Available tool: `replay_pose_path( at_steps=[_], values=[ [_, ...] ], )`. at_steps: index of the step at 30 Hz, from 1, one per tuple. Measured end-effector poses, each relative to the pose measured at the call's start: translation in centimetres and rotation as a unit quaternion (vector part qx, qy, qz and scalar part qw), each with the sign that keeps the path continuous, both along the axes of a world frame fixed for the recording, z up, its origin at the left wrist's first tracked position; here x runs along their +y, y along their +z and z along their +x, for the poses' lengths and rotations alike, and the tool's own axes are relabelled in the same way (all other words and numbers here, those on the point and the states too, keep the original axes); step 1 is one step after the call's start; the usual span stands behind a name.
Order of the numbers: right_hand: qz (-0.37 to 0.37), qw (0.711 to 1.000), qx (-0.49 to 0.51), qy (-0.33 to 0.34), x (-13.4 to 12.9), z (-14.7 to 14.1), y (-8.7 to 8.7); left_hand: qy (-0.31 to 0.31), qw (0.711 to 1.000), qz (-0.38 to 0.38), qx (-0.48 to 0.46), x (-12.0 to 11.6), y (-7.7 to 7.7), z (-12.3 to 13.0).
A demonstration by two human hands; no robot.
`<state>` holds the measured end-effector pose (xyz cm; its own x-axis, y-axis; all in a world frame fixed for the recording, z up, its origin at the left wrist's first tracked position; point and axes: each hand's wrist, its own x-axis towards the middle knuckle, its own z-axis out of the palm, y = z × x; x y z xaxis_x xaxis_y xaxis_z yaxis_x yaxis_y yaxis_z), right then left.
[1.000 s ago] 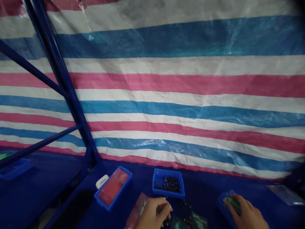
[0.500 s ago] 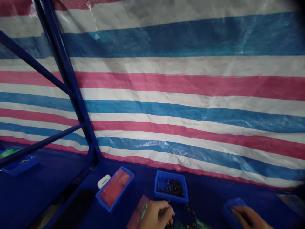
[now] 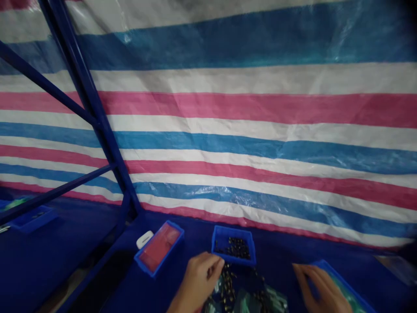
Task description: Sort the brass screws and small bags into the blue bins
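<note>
The left hand [image 3: 205, 271] is pointing forward, its fingers curling toward the thumb; whether it is gripping anything, I cannot tell. The right hand [image 3: 322, 289] is bending loosely beside a blue bin [image 3: 340, 277], a gap showing behind its fingertips; I cannot tell whether it is holding anything. Small dark parts [image 3: 229, 284] and clear packets [image 3: 276, 300] are lying between the hands. Beneath, a dark blue table [image 3: 276, 256] is stretching; beyond both hands, a striped sheet [image 3: 244, 139] is hanging.

Left hand [image 3: 202, 274] curled inward; right hand [image 3: 324, 288] loosely arched.
</note>
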<state>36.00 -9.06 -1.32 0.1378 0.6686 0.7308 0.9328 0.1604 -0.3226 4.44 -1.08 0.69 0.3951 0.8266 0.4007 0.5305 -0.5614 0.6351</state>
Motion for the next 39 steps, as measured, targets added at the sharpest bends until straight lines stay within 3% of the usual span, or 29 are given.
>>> replay_pose_path(
  at_steps=[2,4,7,11,17,22,31,39],
  values=[
    [-0.087,0.988,0.004,0.127,0.1,-3.6,0.4,0.021,0.997,0.057,0.046,0.5,0.1,-1.0],
    [-0.203,0.953,-0.01,0.225,0.2,-6.6,0.6,0.016,0.992,0.071,0.105,1.0,0.0,-1.7],
    [-0.298,0.914,-0.027,0.276,0.1,-9.4,0.4,-0.02,0.98,0.078,0.18,1.3,-0.3,-2.1],
    [-0.335,0.904,-0.032,0.265,0.0,-10.7,-0.6,-0.036,0.97,0.097,0.218,1.1,-0.6,-1.4],
    [-0.308,0.92,-0.043,0.238,0.4,-11.5,-2.3,-0.06,0.967,0.108,0.223,0.6,-2.5,-1.4],
    [-0.269,0.933,-0.061,0.23,0.5,-11.9,-2.9,-0.009,0.982,0.083,0.172,0.3,-3.8,-2.0],
    [-0.242,0.946,-0.073,0.205,0.4,-12.5,-3.5,-0.017,0.987,0.108,0.115,-0.1,-3.7,-1.0],
    [-0.25,0.946,-0.074,0.19,0.7,-12.9,-3.6,-0.036,0.987,0.1,0.118,-0.2,-3.5,-0.9]
  ],
)
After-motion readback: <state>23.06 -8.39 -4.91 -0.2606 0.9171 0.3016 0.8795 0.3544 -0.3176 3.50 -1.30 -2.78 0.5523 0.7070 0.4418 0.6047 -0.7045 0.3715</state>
